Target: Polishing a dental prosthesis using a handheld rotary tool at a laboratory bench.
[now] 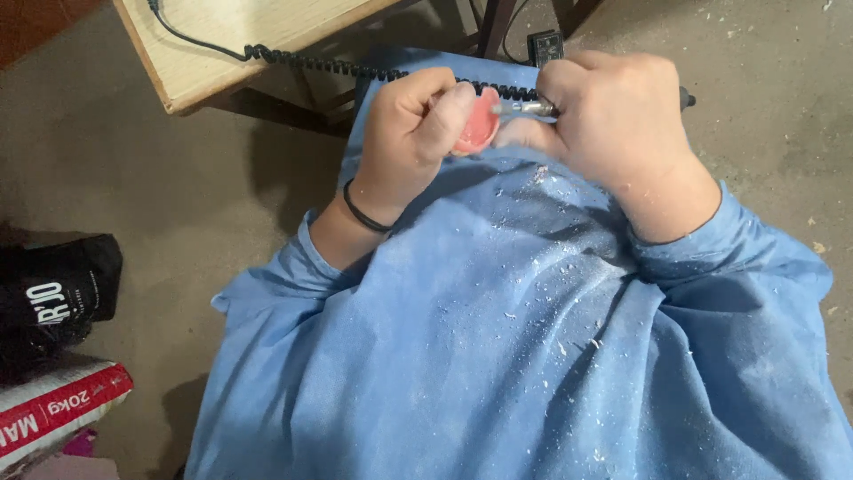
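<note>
Near the top middle of the frame, the left hand (410, 133) curls tight around a pink piece (477, 123), turning it up toward the tool. The right hand (613, 120) grips a metal handpiece (526, 108) like a pen, tip on the pink edge. White shavings dust the blue gown (515, 356) below; a coiled cord (320, 62) trails to the upper-left table (204, 53).
</note>
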